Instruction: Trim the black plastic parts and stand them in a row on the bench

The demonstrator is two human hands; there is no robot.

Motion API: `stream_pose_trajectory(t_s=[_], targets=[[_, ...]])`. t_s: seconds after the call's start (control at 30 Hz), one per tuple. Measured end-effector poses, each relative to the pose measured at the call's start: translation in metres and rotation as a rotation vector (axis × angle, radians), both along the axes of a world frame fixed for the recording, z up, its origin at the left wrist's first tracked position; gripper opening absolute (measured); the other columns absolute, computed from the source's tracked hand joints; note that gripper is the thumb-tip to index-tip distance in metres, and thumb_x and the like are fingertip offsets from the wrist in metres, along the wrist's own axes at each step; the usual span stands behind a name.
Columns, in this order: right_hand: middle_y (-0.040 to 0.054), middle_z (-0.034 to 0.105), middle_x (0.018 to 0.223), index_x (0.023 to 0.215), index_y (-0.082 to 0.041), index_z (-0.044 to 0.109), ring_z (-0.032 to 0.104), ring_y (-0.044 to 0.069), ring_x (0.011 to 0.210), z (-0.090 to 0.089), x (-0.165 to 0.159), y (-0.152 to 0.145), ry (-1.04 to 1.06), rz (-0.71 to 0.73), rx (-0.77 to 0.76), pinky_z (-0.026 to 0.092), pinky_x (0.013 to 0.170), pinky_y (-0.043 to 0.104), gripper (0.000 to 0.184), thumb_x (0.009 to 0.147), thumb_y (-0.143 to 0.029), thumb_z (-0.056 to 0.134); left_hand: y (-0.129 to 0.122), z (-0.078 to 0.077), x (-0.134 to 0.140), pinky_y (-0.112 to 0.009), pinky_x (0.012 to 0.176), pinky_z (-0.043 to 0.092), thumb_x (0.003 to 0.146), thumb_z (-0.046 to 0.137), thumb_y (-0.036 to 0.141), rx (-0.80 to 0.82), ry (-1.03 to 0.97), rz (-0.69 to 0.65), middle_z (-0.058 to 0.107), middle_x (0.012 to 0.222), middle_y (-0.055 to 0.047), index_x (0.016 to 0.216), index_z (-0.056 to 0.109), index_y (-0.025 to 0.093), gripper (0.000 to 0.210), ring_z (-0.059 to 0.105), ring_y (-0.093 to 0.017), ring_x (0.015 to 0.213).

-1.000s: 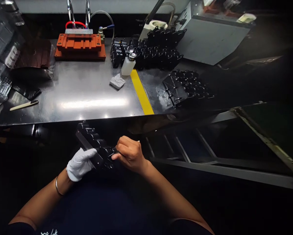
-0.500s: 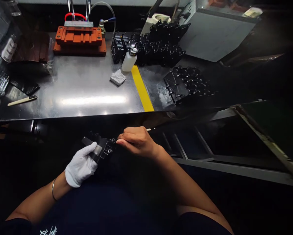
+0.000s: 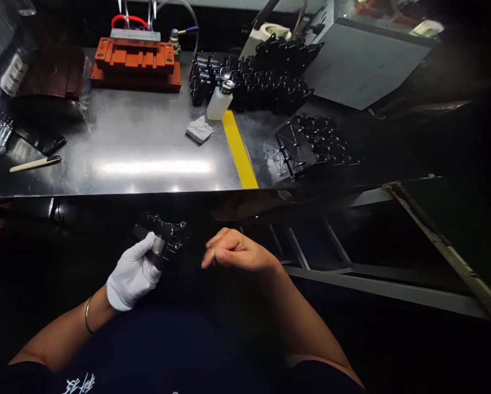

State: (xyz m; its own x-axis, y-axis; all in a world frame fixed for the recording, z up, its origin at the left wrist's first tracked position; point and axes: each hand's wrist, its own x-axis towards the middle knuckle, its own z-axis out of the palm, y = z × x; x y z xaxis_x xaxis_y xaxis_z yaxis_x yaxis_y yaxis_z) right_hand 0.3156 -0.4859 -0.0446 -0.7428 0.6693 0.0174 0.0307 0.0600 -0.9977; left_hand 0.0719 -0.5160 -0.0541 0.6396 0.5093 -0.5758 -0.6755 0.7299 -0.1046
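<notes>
Your left hand (image 3: 131, 273) holds the black part (image 3: 167, 235) on your side of the tabletop's (image 3: 139, 131) near edge.
Your left forearm (image 3: 60, 335) slants inward, its gloved grip clamped on the part, thumb uppermost; your right hand (image 3: 239, 253) hangs apart from it, wrist bent, fingers bunched and pointing left; whether that grip pinches anything cannot be told.

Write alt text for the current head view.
The gloved left hand holds a black part in front of a bench; the bare right hand hovers apart from it. On the bench are an orange fixture, a white bottle and more black parts.
</notes>
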Motion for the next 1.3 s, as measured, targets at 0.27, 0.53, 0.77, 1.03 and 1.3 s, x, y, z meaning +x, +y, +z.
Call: stream_pose_trajectory(t_s=[0.27,0.53,0.77,1.03,1.3], targets=[[-0.0001,0.052,0.069,0.083,-0.020,0.074,0.046,0.010,0.062,-0.030,-0.061,-0.030,0.062,-0.849,-0.086,0.039,0.057,0.025,0.033,0.086,-0.049,0.060,0.002,-0.002,-0.001,-0.018,0.056,0.059,0.094,0.039,0.006,0.152,0.245,0.025,0.075,0.076,-0.002,0.077,0.069,0.013,0.035,0.073,-0.013,0.070],[-0.0006,0.049,0.062,0.071,-0.019,0.059,0.044,0.011,0.055,-0.039,-0.101,-0.037,0.171,-1.227,-0.101,0.040,0.050,0.024,0.043,0.085,-0.059,0.054,0.000,-0.003,0.004,-0.016,0.064,0.058,0.098,0.036,0.015,0.055,0.127,-0.001,0.076,0.082,-0.002,0.082,0.070,0.016,0.037,0.072,-0.011,0.075],[0.0020,0.056,0.063,0.079,-0.018,0.066,0.050,0.012,0.056,-0.034,-0.077,-0.038,0.022,-0.955,0.219,0.042,0.051,0.027,0.032,0.092,-0.042,0.051,0.011,0.011,-0.001,-0.014,0.066,0.058,0.099,0.031,0.017,-0.007,0.204,0.068,0.074,0.075,-0.004,0.087,0.068,0.012,0.039,0.072,-0.011,0.073],[0.0039,0.066,0.068,0.093,-0.018,0.073,0.054,0.013,0.056,-0.025,-0.060,-0.036,-0.087,-0.807,0.534,0.044,0.051,0.027,0.019,0.090,-0.020,0.054,0.014,0.022,0.000,-0.018,0.062,0.059,0.094,0.038,0.009,0.021,0.372,0.001,0.073,0.073,-0.005,0.086,0.068,0.010,0.031,0.071,-0.012,0.064],[0.0029,0.062,0.061,0.092,-0.017,0.074,0.052,0.012,0.053,-0.024,-0.057,-0.036,-0.095,-0.788,0.525,0.044,0.049,0.026,0.021,0.090,-0.021,0.053,0.012,0.023,0.002,-0.017,0.059,0.058,0.093,0.040,0.008,0.062,0.415,-0.017,0.071,0.068,-0.004,0.079,0.068,0.010,0.031,0.069,-0.011,0.058]])
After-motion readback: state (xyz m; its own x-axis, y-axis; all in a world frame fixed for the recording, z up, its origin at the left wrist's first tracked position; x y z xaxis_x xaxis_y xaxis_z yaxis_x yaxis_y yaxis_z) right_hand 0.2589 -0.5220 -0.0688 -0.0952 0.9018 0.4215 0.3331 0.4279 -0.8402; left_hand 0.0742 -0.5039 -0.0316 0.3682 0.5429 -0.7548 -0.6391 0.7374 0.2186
